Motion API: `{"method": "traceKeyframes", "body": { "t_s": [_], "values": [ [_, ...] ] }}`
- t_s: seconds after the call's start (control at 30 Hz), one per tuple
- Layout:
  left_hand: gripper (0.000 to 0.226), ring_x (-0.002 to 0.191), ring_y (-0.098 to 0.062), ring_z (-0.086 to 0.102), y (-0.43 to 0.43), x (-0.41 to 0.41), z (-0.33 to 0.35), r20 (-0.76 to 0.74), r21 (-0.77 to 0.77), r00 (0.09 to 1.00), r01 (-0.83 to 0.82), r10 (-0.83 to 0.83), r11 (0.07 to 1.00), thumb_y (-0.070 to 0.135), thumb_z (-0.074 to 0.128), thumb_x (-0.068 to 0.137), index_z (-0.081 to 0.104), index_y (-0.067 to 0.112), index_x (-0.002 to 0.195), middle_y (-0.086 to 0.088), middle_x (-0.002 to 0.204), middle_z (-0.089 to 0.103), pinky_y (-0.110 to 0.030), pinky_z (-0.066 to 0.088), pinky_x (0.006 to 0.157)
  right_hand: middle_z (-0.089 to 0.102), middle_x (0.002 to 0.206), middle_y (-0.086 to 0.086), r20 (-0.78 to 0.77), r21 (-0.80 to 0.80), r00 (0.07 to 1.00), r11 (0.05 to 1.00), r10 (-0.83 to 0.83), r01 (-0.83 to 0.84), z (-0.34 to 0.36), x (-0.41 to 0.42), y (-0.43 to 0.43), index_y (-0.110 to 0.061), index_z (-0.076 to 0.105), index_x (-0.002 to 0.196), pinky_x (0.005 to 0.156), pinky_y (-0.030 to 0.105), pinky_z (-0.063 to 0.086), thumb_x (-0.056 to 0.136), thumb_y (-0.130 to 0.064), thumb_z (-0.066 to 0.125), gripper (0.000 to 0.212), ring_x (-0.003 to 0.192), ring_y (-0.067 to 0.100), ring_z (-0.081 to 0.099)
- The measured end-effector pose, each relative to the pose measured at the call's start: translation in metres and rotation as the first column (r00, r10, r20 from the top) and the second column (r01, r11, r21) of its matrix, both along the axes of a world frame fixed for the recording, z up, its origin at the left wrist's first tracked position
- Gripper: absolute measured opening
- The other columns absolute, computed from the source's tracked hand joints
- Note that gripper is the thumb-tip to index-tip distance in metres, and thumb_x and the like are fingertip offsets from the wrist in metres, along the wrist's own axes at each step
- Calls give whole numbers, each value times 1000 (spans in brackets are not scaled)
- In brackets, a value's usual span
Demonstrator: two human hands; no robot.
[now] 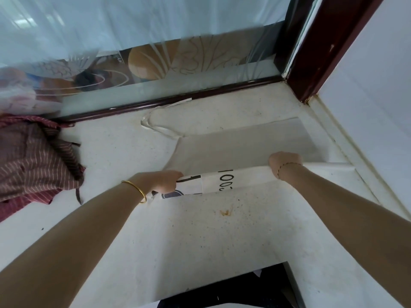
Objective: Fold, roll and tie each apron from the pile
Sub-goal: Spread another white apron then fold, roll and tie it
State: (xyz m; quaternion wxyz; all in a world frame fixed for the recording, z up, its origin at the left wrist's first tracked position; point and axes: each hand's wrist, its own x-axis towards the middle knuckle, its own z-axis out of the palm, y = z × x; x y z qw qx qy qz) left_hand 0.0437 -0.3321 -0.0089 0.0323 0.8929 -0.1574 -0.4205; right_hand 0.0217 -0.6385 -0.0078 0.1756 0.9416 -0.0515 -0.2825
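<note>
Both hands are on the white apron [244,147], which lies spread over the pale speckled surface [200,230] just in front of the dark wooden window frame [169,101]. The near edge of the apron is turned up into a loose roll, black printed lettering showing on its outer face. The left hand [162,182] grips the left end of that roll, fingers curled around the cloth. The right hand [283,162] holds the roll further along toward the right, its fingers tucked over the far side and hidden from the camera, so how tightly they close cannot be told. Beyond the roll, the flat part of the apron runs back toward the window frame, and a white strap [153,125] loops across the surface between apron and frame. A gold bangle [136,190] sits on the left wrist, a thin bracelet [287,165] on the right. Left of the apron, near the frame's left end, lies a heap of maroon striped cloth [33,161]. An orange stain [226,212] marks the surface on the near side of the roll.
</note>
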Motion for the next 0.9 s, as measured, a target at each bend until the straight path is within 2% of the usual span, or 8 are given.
{"method": "traceKeyframes", "body": {
  "t_s": [0.1,0.17,0.3,0.4,0.57,0.7,0.77,0.9],
  "values": [
    [30,53,-24,47,2,17,3,-23,30,999,-40,41,999,-8,27,78,45,15,85,-11,77,48,-27,35,41,45,62,-2,-13,1,999,1000,-30,30,10,25,1,-10,52,70,68,26,39,88,7,42,27,61,16,46],
    [23,58,-24,43,5,30,3,-29,66,998,-58,60,996,-7,27,76,41,11,79,-12,74,46,-29,32,49,44,62,-2,-10,0,999,999,-51,51,13,42,2,-11,48,64,69,26,38,89,6,42,31,56,13,41],
    [23,61,-20,33,8,59,3,-151,15,958,-245,244,969,-14,30,76,37,8,76,-9,74,34,-25,28,47,43,64,-3,11,-4,997,997,-72,72,14,81,5,-13,47,65,70,25,37,89,3,40,30,58,12,41],
    [25,64,-21,34,10,83,2,-220,6,913,-351,344,936,-15,37,77,34,9,74,-10,79,33,-27,32,49,45,67,-3,1,8,997,997,-76,76,10,107,6,-13,47,67,74,26,39,89,1,40,27,70,16,48],
    [17,68,-23,38,10,123,-12,-187,102,924,-319,333,942,-7,45,78,38,8,77,-10,76,38,-26,31,55,44,63,-4,-30,42,999,998,-42,44,-9,143,7,-15,51,68,61,24,34,89,-1,41,27,54,11,39],
    [10,70,-22,41,8,141,-22,-134,149,944,-281,301,948,-2,49,80,44,4,85,-6,71,41,-25,30,54,46,65,-4,-107,116,994,993,5,7,-22,156,3,-18,52,69,55,20,35,88,-25,42,22,56,13,44],
    [10,63,-19,36,11,148,-30,-147,132,933,-311,329,941,3,49,81,41,8,78,-5,69,39,-27,27,55,48,66,-4,-101,128,993,991,60,-46,-28,162,-1,-18,54,73,54,20,35,91,-33,38,29,59,13,46],
    [26,54,-18,26,18,160,-41,-165,34,888,-430,429,902,12,50,79,29,13,64,-5,60,34,-31,21,57,46,67,-4,-36,90,981,978,190,-186,-38,166,-5,-18,60,90,64,24,40,99,-33,31,34,69,17,52]
  ]
}}
